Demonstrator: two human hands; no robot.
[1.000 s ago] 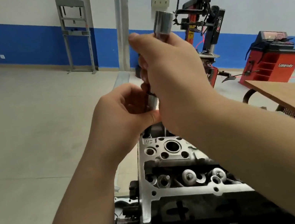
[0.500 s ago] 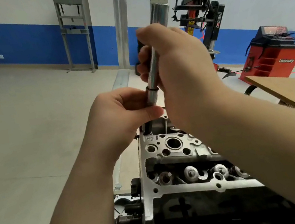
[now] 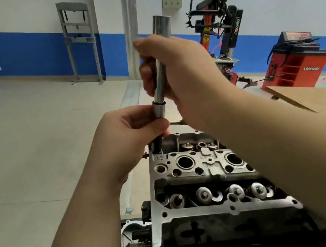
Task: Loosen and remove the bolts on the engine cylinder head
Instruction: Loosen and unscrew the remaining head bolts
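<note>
"Lanpody" on red cabinet [image 3: 298, 62], both hands – left hand [image 3: 129, 133], right hand [image 3: 181, 72] – gripping socket tool [image 3: 160, 76]

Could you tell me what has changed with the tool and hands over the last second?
The long shiny steel socket extension now shows far more of its shaft between the hands, its top end clear above the right hand. A dark bolt shank now shows below the left hand. Both hands keep their grip; the grey aluminium cylinder head is unchanged.
</note>
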